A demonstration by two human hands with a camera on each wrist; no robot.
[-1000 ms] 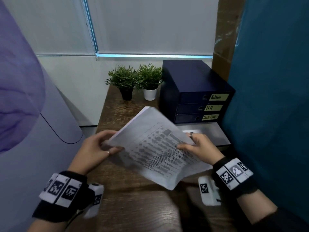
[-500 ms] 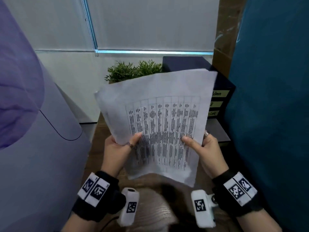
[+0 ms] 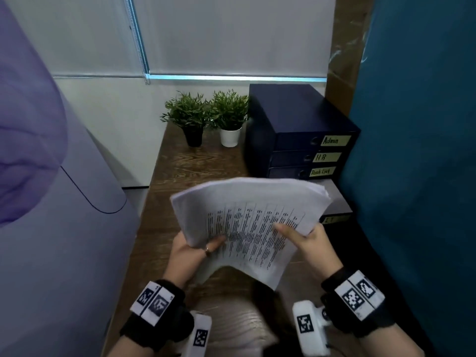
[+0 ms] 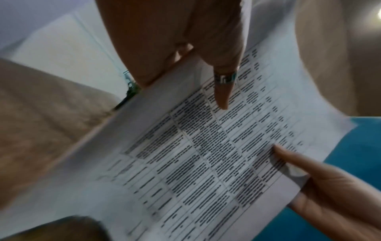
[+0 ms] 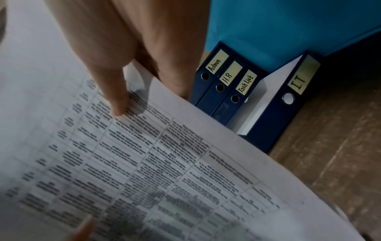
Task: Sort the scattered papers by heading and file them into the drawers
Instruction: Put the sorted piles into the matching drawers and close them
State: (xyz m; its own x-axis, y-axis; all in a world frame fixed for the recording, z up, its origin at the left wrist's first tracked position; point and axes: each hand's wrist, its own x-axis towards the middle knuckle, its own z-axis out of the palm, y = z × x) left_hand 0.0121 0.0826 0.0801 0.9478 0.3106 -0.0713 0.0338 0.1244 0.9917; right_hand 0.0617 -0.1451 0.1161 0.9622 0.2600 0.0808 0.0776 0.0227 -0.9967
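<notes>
I hold a stack of white papers (image 3: 247, 217) printed with a table above the wooden desk (image 3: 185, 166), its top edge tipped away from me. My left hand (image 3: 190, 249) grips the left edge, thumb (image 4: 221, 91) on the printed side. My right hand (image 3: 306, 239) grips the right edge, thumb (image 5: 118, 97) on top and fingers underneath. A dark blue drawer unit (image 3: 296, 130) stands at the back right with drawers labelled Admin (image 3: 331, 140), H.R (image 3: 322, 157) and Task List (image 3: 320, 172) shut. The bottom drawer, labelled I.T (image 5: 299, 82), is pulled out (image 3: 337, 204) behind the papers.
Two small potted plants (image 3: 206, 117) stand at the back of the desk, left of the drawer unit. A teal partition (image 3: 417, 150) walls the right side. A pale purple panel (image 3: 51, 202) closes the left side.
The stack was raised upright in front of my face half a second ago; now it is lowered and tilted forward, so the drawer labels show again. Both hands keep their hold.
</notes>
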